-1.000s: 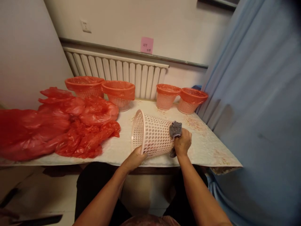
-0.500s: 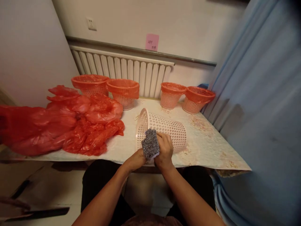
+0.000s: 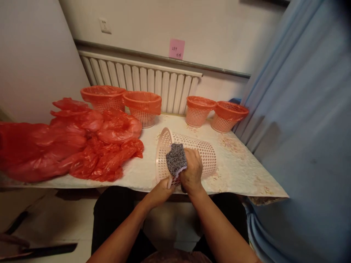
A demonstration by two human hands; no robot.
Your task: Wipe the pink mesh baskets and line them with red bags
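Note:
A pale pink perforated basket lies on its side on the cloth-covered table, its open rim facing left. My right hand is closed around a grey speckled scrubbing pad, held against the basket's near side by the rim. My left hand grips the near edge of the basket's rim, just left of and below the pad. The fingertips behind the pad are hidden.
Two baskets lined with red bags stand at the back left, two more at the back right. Crumpled red plastic bags heap on the left. A blue curtain hangs at the right, a radiator behind.
The pad has moved slightly up and turned in my right hand. My left hand has shifted a little down and left, its thumb now showing at the rim.

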